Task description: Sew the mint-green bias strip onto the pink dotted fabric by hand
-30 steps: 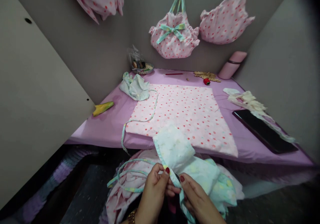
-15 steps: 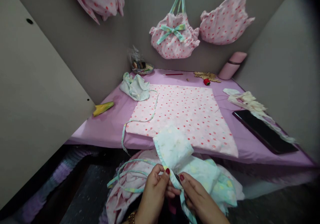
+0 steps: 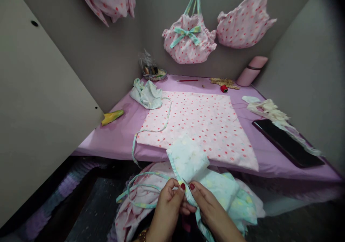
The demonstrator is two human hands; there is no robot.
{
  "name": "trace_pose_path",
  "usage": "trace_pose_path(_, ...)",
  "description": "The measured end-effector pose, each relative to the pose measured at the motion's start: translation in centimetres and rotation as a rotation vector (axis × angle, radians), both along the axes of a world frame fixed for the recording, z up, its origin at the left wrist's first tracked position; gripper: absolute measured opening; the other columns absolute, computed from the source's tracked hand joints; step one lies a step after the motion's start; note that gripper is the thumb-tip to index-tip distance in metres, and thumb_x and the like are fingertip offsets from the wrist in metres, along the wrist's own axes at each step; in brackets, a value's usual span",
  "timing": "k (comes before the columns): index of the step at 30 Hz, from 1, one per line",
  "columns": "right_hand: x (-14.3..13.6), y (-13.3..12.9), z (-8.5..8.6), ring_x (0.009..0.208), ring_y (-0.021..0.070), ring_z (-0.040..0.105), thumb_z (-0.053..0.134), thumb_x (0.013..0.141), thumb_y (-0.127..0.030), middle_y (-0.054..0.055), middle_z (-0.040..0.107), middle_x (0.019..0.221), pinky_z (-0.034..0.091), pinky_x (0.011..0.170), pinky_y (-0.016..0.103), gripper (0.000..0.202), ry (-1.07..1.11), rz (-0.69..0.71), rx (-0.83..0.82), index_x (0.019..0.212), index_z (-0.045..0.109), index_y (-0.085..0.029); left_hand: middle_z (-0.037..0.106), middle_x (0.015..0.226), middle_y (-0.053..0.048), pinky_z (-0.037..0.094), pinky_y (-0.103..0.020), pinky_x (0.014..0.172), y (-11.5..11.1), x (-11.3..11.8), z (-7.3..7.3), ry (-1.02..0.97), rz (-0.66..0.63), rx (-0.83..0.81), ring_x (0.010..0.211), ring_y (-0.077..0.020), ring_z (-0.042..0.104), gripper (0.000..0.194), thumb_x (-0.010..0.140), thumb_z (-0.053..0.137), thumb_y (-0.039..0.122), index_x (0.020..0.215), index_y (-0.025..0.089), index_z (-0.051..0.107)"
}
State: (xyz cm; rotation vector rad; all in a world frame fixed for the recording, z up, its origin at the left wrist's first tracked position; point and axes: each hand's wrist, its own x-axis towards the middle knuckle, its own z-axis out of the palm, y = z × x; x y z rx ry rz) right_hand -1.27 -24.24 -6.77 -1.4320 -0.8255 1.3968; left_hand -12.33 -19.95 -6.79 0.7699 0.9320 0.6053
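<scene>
My left hand is closed, its thumb and fingers pinching the folded edge of a mint-green floral fabric. Close beside it, my right hand pinches the same edge with the thumb on top. Whether a needle is between the fingers cannot be made out. One corner of the fabric stands up over the table edge, and the rest spreads to the right over my lap. Pink dotted fabric lies on my lap, with a narrow mint strap looped over it.
A pink dotted cloth lies flat on the purple-covered table. Around it are a crumpled mint cloth, a phone, a red thread spool, a red pencil and a pink bottle. Dotted garments hang behind.
My right thumb and fingers have moved left along the fabric edge, closer to my left thumb. My left hand keeps its pinch. The view has shifted slightly.
</scene>
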Motion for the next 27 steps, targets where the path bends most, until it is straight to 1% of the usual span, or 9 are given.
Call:
trace_pose_path(5,-0.27,0.22,0.21,0.062,0.0144,0.046,0.045,0.083,-0.055,-0.002,0.048,0.068,0.042,0.060,0.024,0.037,0.042,-0.018,0.009,0.075,0.054,-0.020,0.057,0.052,0.006,0.038,-0.015,0.040,0.02,-0.03,0.23,0.003,-0.003,-0.018,0.041,-0.0113,0.061,0.041,0.069,0.064,0.052,0.078,0.018,0.043)
trace_pose_path(9,-0.38,0.31,0.30,0.063,0.0143,0.045,0.046,0.083,-0.056,-0.002,0.047,0.068,0.041,0.061,0.024,0.037,0.059,-0.021,0.006,0.074,0.052,-0.020,0.058,0.052,0.006,0.038,-0.015,0.040,0.04,-0.01,0.21,0.005,-0.013,-0.010,0.041,-0.0104,0.060,0.041,0.069,0.064,0.052,0.077,0.018,0.043)
trace_pose_path(15,-0.37,0.31,-0.07,0.061,0.0132,0.043,0.045,0.084,-0.054,-0.003,0.045,0.067,0.041,0.060,0.024,0.037,0.059,-0.002,0.007,0.075,0.050,-0.019,0.053,0.048,0.008,0.039,-0.015,0.041,-0.04,0.00,-0.15,-0.001,-0.027,0.002,0.041,-0.0101,0.059,0.038,0.072,0.062,0.051,0.077,0.018,0.043)
trace_pose_path(21,-0.44,0.15,-0.27,0.059,0.0124,0.044,0.044,0.086,-0.052,-0.003,0.044,0.067,0.041,0.058,0.023,0.034,0.061,-0.011,0.009,0.074,0.049,-0.020,0.050,0.050,0.009,0.039,-0.015,0.042,-0.14,-0.07,0.14,0.003,-0.018,-0.024,0.040,-0.0093,0.058,0.039,0.072,0.062,0.052,0.075,0.019,0.042)
trace_pose_path(27,-0.61,0.19,0.07,0.053,0.0114,0.043,0.047,0.080,-0.060,-0.004,0.042,0.062,0.041,0.052,0.022,0.041,0.045,-0.041,-0.011,0.069,0.047,-0.021,0.052,0.050,0.009,0.038,-0.015,0.041,-0.03,0.00,0.23,-0.022,-0.014,-0.054,0.038,-0.0088,0.057,0.041,0.069,0.064,0.053,0.075,0.019,0.041)
